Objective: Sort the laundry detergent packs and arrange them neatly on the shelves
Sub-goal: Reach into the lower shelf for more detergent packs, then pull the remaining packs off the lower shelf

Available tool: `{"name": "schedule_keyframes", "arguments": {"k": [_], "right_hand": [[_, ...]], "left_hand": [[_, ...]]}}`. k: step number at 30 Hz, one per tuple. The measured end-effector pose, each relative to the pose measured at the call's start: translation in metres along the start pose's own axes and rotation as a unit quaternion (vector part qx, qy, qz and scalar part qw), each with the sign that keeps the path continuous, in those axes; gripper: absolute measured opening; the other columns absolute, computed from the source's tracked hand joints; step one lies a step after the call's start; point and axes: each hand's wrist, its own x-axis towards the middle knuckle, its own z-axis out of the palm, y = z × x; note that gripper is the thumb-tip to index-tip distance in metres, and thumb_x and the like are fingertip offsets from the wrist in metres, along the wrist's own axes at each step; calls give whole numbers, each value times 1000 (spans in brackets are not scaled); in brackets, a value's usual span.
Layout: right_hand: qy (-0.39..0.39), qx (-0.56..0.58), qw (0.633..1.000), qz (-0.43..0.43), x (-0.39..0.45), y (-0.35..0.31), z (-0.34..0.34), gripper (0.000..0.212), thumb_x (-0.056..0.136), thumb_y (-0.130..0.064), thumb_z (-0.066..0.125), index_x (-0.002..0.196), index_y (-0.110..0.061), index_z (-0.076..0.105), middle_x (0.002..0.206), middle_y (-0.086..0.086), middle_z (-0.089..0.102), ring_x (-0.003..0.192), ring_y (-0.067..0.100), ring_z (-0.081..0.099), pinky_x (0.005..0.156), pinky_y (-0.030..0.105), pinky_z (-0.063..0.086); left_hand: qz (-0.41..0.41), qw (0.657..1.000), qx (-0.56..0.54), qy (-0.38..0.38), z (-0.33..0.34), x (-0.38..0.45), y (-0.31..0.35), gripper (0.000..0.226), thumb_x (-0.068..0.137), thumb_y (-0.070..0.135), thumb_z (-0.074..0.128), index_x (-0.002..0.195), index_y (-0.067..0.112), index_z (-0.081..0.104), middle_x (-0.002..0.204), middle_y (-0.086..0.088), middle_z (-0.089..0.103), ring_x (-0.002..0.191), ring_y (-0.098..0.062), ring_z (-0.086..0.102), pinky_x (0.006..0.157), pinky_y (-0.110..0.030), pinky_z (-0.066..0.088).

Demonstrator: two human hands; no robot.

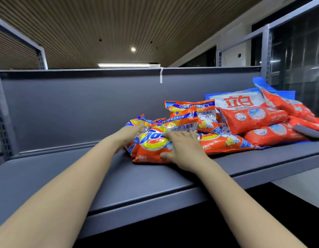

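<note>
The grey metal shelf [119, 178] runs wide from near left to far right, with a tall back panel [83, 104] behind it. Most of its left half carries nothing, which looks like the space being kept for tidy rows.

All the detergent sits bunched toward the right. Farthest right is the heap of red-and-white packs [251, 115], one propped upright against the others and several more slumped flat or on edge, overlapping. They seem to have been dropped there rather than arranged, so I judge that group unsorted.

Just left of them lie the orange packs with the yellow swirl [225, 143], some stacked, one leaning on the back of the pile. The two brands touch in the middle, so the sorting is only partly done.

At the near left edge of that orange cluster is the orange pack being handled [153, 145], lying face up on the shelf. The right hand [183, 149] presses flat across its right side with fingers spread and the thumb hooked at the lower edge. The left hand [130, 134] curls round its far left corner. Held from both sides like this, the floppy pack can probably be squared up or drawn leftward without sagging.
</note>
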Motion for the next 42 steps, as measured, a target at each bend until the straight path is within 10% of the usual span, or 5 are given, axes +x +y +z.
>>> {"name": "schedule_keyframes", "arguments": {"k": [6,24,42], "right_hand": [[30,44,999,9,-16,-17,-8,52,88,-38,60,135,-19,47,139,2,48,127,23,42,107,38,31],[47,239,969,-36,-112,-220,-12,28,89,-30,63,115,-21,64,114,-9,64,112,7,54,89,19,35],[-96,301,940,-126,-201,-481,88,28,88,-41,58,115,-33,60,112,-20,61,110,2,54,97,27,43]], "left_hand": [[52,990,83,99,-20,-34,-12,16,91,30,52,89,16,60,93,-3,58,85,-20,51,78,-27,39],[117,912,232,318,-159,-279,-123,28,90,34,48,71,16,60,59,6,55,71,-25,53,60,-31,41],[-84,919,277,268,-322,-497,-350,25,93,47,45,78,33,60,58,6,60,58,-12,57,54,-28,44]]}}
